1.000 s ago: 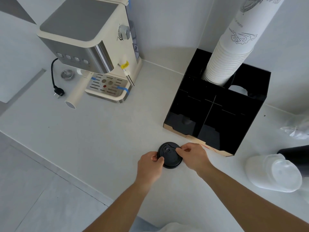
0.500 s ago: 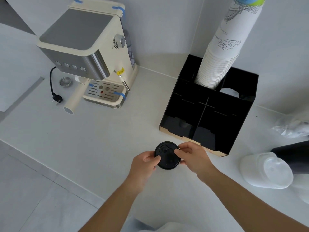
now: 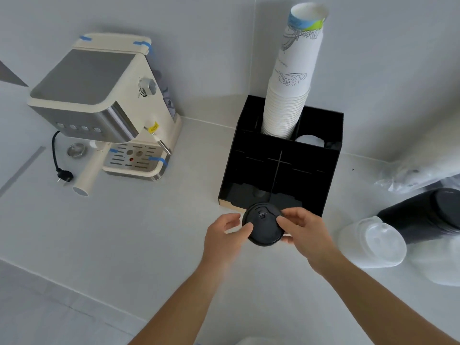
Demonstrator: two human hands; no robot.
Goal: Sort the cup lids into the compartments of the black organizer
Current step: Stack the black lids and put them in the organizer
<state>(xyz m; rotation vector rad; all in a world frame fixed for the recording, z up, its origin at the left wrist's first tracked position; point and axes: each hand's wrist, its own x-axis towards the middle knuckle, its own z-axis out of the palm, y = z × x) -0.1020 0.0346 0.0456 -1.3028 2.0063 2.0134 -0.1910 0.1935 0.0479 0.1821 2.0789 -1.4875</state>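
Note:
A round black cup lid (image 3: 262, 225) is held between both hands just in front of the black organizer (image 3: 311, 185). My left hand (image 3: 224, 235) grips its left rim with thumb and fingers. My right hand (image 3: 302, 230) pinches its right rim. The lid partly overlaps the organizer's front lip, near the divider between the two front compartments. A tall stack of white paper cups (image 3: 291, 95) stands in the organizer's back left compartment, and something white (image 3: 308, 140) lies in the back right one.
A sleeve of clear white lids (image 3: 373, 242) and a sleeve of black lids (image 3: 423, 215) lie on the counter at the right, with crumpled plastic wrap (image 3: 410, 175) behind them. A cream espresso machine (image 3: 104, 110), its portafilter (image 3: 89, 170) and plug (image 3: 62, 174) sit at the left.
Both hands have carried the black lid a little up and toward the organizer's front edge. The camera has tilted upward, showing the top of the cup stack.

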